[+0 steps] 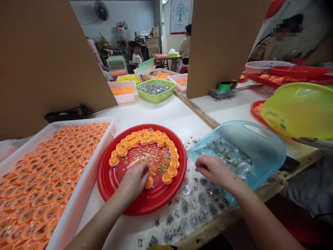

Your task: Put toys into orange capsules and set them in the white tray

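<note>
My left hand (135,180) is over a round red tray (142,207), its fingers closed at a small orange cup (149,183) that they partly cover. Similar orange cups with yellow insides stand in an arc around the tray. Small orange pellets (154,168) lie scattered in the tray's middle. To the right, my right hand (214,171) is by the front of a light-blue scoop (270,149), fingers curled together; whatever they may hold is hidden. Clear round covers (186,190) with dark printed pictures lie on the table below it, and more fill the scoop.
A white bin (85,187) of finished-looking orange pieces stands at left. Behind are a green basket (156,99), cardboard panels (218,45) and a wooden strip (197,110). A yellow basin (301,107) and other people are at right and back.
</note>
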`<action>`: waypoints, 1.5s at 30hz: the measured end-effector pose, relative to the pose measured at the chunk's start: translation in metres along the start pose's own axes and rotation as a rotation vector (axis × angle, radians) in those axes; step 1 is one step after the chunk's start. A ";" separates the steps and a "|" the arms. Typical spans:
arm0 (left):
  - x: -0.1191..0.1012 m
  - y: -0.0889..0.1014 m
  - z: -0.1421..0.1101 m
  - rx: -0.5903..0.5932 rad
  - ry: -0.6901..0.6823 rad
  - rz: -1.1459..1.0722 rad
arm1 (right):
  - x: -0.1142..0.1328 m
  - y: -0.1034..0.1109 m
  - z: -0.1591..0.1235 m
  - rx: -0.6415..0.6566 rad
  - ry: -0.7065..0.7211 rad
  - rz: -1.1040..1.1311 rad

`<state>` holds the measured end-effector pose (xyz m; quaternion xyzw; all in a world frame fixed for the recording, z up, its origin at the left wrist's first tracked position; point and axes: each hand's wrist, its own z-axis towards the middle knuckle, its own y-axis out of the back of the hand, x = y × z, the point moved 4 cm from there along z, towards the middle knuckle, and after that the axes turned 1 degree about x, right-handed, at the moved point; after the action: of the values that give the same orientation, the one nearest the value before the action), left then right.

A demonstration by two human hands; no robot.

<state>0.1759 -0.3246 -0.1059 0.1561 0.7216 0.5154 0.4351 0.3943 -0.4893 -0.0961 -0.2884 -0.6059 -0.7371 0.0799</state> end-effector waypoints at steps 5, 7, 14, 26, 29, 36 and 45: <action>0.010 -0.018 -0.002 -0.002 0.000 -0.024 | 0.013 -0.022 -0.027 0.117 -0.046 -0.197; 0.020 -0.021 -0.001 -0.001 0.023 -0.068 | 0.020 -0.027 -0.029 0.126 -0.066 -0.279; 0.027 -0.024 -0.006 0.120 -0.007 -0.078 | 0.024 -0.036 -0.030 0.153 -0.086 -0.425; 0.010 -0.019 -0.022 0.088 -0.052 -0.151 | -0.001 -0.045 -0.025 0.199 -0.023 -0.545; 0.011 -0.022 -0.025 0.054 -0.070 -0.145 | 0.000 -0.047 -0.025 0.188 -0.011 -0.583; 0.013 -0.022 -0.023 0.060 -0.101 -0.115 | 0.003 -0.044 -0.022 0.084 0.032 -0.439; 0.018 0.001 -0.016 -0.094 0.168 -0.427 | 0.011 -0.045 -0.002 0.155 -0.032 -0.332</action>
<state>0.1529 -0.3221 -0.1120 -0.0639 0.7471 0.4559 0.4795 0.3637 -0.4771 -0.1289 -0.1891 -0.7013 -0.6866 -0.0309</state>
